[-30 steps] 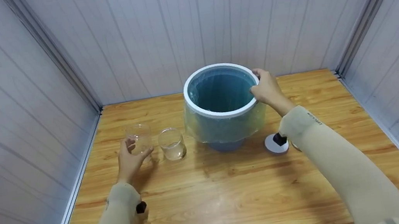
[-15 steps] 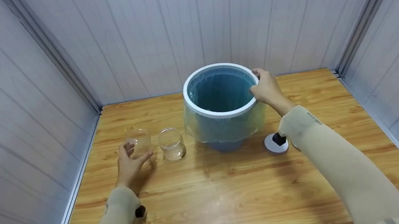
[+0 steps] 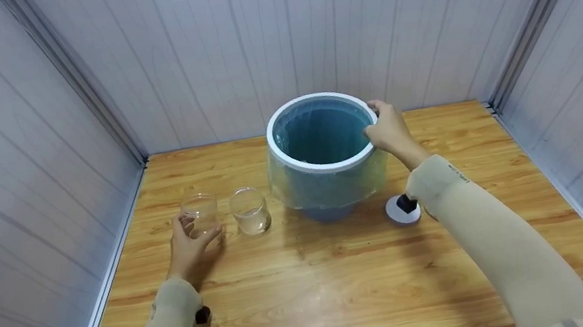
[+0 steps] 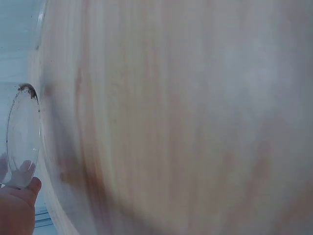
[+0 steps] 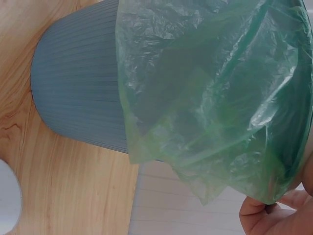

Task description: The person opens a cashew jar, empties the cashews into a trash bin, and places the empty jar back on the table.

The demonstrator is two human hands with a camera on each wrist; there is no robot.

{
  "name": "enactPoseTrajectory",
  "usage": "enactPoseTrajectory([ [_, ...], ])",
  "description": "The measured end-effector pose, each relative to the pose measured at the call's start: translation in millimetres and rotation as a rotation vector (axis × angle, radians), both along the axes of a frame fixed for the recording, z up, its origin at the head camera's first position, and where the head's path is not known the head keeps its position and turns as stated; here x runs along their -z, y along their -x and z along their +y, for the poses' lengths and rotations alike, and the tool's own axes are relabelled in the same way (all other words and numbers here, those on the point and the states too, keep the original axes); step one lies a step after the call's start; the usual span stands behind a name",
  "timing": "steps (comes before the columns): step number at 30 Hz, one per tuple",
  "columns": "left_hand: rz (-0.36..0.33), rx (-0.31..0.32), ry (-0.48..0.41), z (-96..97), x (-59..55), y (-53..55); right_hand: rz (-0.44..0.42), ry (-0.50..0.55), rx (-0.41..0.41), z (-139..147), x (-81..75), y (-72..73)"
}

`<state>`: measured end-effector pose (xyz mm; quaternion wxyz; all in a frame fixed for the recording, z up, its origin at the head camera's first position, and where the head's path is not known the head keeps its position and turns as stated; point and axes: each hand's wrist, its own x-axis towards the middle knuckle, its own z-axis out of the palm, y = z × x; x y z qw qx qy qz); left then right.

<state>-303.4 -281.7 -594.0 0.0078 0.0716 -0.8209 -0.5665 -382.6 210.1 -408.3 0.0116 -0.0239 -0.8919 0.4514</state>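
My left hand holds a clear glass cup between thumb and fingers, low over the table at the left. In the left wrist view, that cup's base shows a dark smear at its edge, with the thumb against its side. Beside it stands a second clear glass cup with some clear liquid in it. My right hand grips the white rim of a blue trash can lined with a thin green trash bag, which drapes down outside.
A round white disc lies on the wooden table to the right of the trash can, partly under my right sleeve. Another small round edge shows behind the cuff. Pale panelled walls enclose the table at the back and both sides.
My left hand has moved slightly down and left with the glass cup, which sits lower beside the second cup. The right hand keeps its grip on the trash can's rim.
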Motion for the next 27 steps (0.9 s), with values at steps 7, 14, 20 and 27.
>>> enactPoseTrajectory([
  [7, 0.022, -0.019, 0.0, -3.8, -0.7, -8.2, -0.013, 0.011, -0.008, 0, -1.4, -1.8],
  [14, 0.027, -0.013, 0.0, -8.1, -0.9, -17.1, 0.001, -0.004, 0.005, 1, 0.4, -1.8],
  [20, 0.03, -0.003, -0.015, -11.3, -1.9, -23.0, 0.003, 0.0, 0.015, 3, 1.0, -6.4],
  [27, 0.043, -0.003, 0.011, -14.3, 3.4, -23.4, 0.036, -0.055, 0.011, 8, -1.4, -13.7],
])
